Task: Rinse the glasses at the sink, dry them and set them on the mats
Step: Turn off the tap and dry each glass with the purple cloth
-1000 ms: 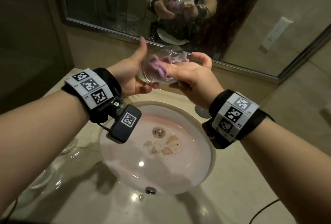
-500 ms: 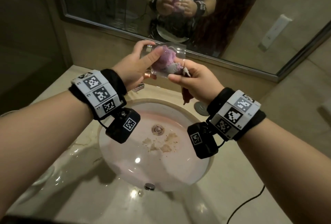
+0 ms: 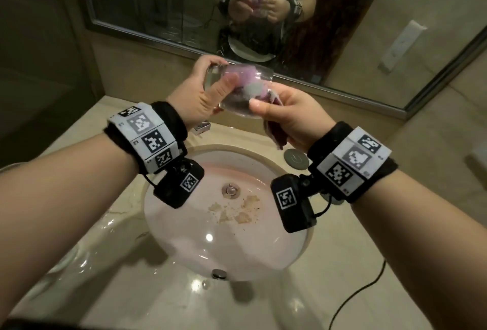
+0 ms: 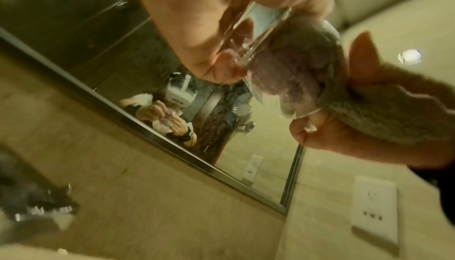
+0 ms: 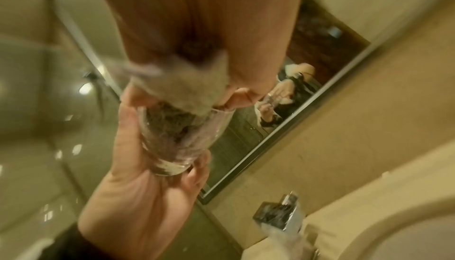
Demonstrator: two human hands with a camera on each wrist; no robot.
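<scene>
Over the sink I hold a clear glass (image 3: 238, 104) on its side in front of the mirror. My left hand (image 3: 216, 76) grips its thick base, thumb on the near wall. A purple-grey cloth (image 3: 246, 78) is stuffed inside the glass. My right hand (image 3: 279, 108) pinches the cloth at the rim, and a tail of cloth hangs below the palm. In the left wrist view the cloth (image 4: 283, 73) fills the glass (image 4: 329, 36). The right wrist view looks down the glass (image 5: 177, 147) to my left hand (image 5: 138, 186) around its base. No mats are in view.
The white sink basin (image 3: 184, 237) below has brown stains near the drain (image 3: 230, 190). The faucet (image 3: 201, 126) stands at the back edge beside a round metal cap (image 3: 296, 157). Glassware (image 3: 66, 258) sits on the wet left counter. A black cable (image 3: 355, 298) lies at right.
Both hands have lifted the glass higher and nearer the mirror. The left hand has shifted to grip the base, and the right wrist has turned so its camera hangs underneath.
</scene>
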